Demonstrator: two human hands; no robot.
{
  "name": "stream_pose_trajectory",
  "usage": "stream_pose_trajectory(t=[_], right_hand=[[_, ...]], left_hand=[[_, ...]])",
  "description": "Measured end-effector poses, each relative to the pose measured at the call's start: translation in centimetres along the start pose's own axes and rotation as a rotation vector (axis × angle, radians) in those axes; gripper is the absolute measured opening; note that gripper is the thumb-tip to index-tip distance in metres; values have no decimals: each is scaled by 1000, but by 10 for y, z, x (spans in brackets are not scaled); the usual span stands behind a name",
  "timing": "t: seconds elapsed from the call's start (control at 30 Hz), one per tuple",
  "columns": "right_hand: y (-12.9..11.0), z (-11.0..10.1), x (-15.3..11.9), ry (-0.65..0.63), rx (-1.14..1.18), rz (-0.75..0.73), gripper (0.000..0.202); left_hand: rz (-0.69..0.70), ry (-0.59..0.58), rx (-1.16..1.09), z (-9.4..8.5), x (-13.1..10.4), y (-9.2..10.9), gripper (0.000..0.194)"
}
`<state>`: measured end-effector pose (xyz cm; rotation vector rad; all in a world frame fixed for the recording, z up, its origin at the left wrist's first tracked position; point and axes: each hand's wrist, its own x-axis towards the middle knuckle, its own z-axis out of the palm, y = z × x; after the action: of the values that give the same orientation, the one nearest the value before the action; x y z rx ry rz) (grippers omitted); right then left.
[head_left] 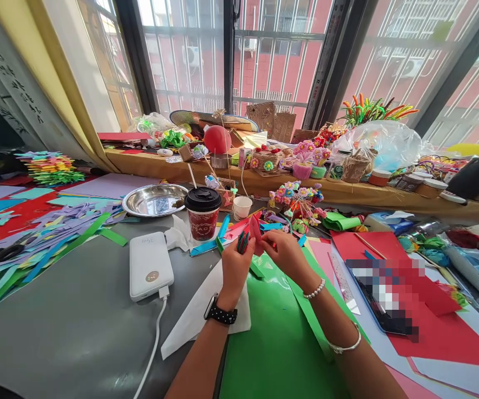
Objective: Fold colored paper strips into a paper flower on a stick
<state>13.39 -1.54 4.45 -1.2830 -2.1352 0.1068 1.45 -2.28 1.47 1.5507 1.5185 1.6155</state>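
My left hand (pixel 234 271) is closed around a small dark green folded piece (pixel 243 241), which shows between thumb and fingers. Just beyond it a pink folded paper (pixel 256 227) stands up between both hands. The fingers of my right hand (pixel 283 250) pinch the right side of that pink paper. Both hands are raised over a green paper sheet (pixel 273 332). A white tissue (pixel 206 316) lies under my left wrist. Blue paper strips (pixel 206 246) are scattered behind the hands. My fingers hide part of both folded pieces.
A lidded cup (pixel 202 216) stands left of my hands, near a metal plate (pixel 154 200). A white power bank (pixel 150 266) trails a cable. At right, a phone (pixel 381 299) rests on red paper (pixel 451 332). Cut paper strips (pixel 77 221) cover the left side; crafts line the windowsill (pixel 160 166).
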Motion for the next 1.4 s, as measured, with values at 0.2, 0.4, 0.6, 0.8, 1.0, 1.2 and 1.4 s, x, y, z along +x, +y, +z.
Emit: stream_pose_trajectory(t=[0.2, 0.4, 0.6, 0.8, 1.0, 1.2, 1.4], right_hand=[[11, -8, 2, 27, 98, 74, 20], [50, -11, 0, 25, -63, 205, 15], [69, 8, 8, -71, -206, 185, 15], [79, 22, 34, -26, -349, 136, 24], [83, 34, 45, -81, -323, 78, 18], [75, 23, 43, 14, -193, 153, 12], [39, 0, 15, 217, 667, 344, 23]], left_hand=[[-60, 85, -21, -7, 6, -2, 24], [-181, 241, -207, -16, 17, -9, 26], [-310, 244, -377, -13, 21, -17, 33], [-332, 179, -456, -9, 18, -16, 34], [-379, 150, -486, -7, 16, -11, 35], [-381, 145, -468, -8, 18, -13, 33], [-326, 173, -344, -5, 15, -12, 23]])
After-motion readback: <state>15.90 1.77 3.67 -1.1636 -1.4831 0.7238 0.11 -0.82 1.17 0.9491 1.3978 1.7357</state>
